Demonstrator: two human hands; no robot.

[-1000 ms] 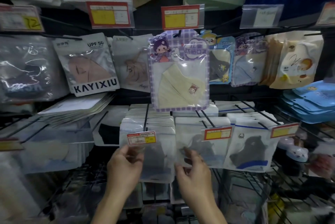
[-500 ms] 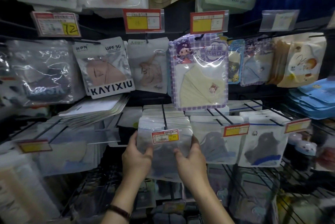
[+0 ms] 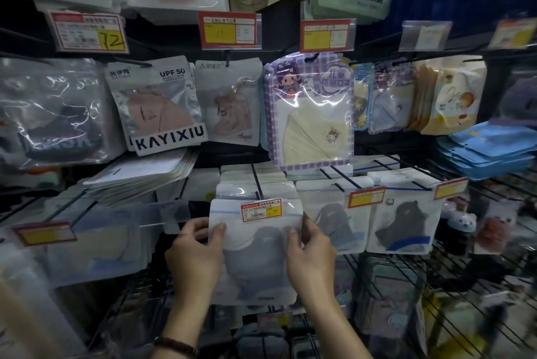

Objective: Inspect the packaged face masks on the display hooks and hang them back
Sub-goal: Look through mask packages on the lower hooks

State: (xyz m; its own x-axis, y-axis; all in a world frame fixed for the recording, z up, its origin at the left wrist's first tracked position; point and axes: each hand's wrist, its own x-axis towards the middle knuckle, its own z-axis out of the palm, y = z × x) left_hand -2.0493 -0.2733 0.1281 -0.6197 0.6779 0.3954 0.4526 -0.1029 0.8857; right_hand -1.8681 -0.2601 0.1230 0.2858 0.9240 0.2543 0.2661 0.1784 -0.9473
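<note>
In the head view, the front mask packet (image 3: 255,259) is sitting low in the middle of the frame, at the front of a stack strung on a black wire hook (image 3: 257,181). The left hand (image 3: 194,251) is gripping its left edge and the right hand (image 3: 311,254) its right edge. Each thumb is lying on the clear front and the fingers are tucked behind, so both hands are clamped on the packet.

Holding it by the two upper sides is probably keeping the flimsy bag flat and square to the eye, leaving the grey mask inside showing for a check. It is also keeping the top hole lined up with the wire.

A red and yellow price tag (image 3: 263,211) on the hook's tip is overlapping the packet's top (so I cannot tell whether the hole is threaded on the wire or just off it).

Both forearms are rising from the bottom edge and angling slightly inward, with the wrists roughly level and the backs of the hands facing the camera. A similar packet (image 3: 334,222) is hanging just beside on the right, and a purple cartoon packet (image 3: 311,108) is hanging above.
</note>
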